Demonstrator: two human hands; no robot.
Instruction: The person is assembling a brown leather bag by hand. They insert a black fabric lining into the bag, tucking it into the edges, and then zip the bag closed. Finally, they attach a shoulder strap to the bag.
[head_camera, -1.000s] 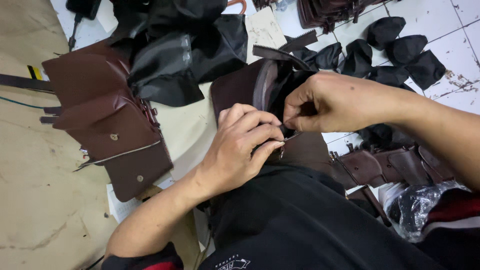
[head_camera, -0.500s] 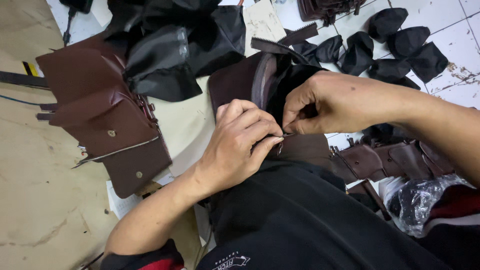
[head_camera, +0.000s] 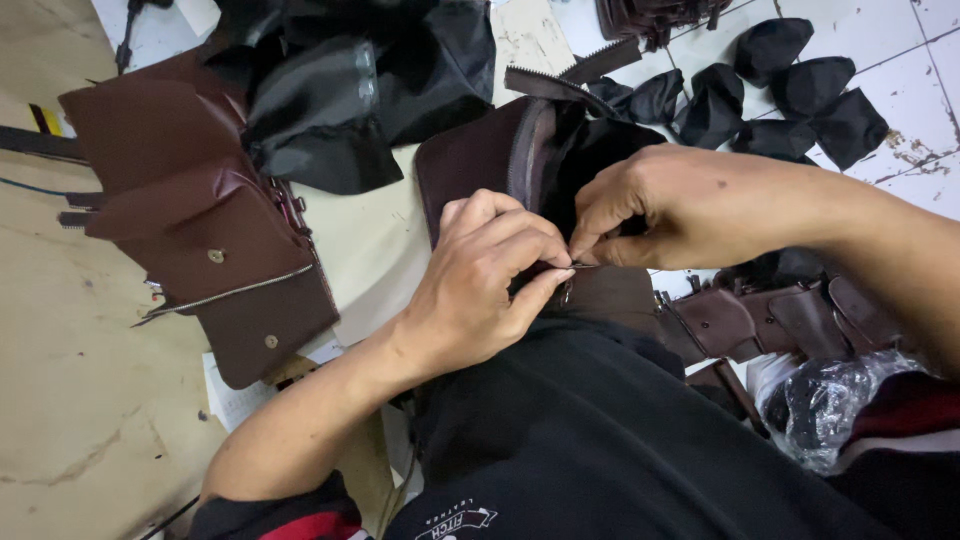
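At the lower edge of the brown leather bag, which lies on my lap just above the black cloth, my left hand curls nearly shut, fingertips pinching the seam by a small metal zipper pull. My right hand pinches narrowly at the same spot. I judge the pull could slip from so slight a grip. Left of the bag lie stacked brown flap pouches; above it, black lining pieces.
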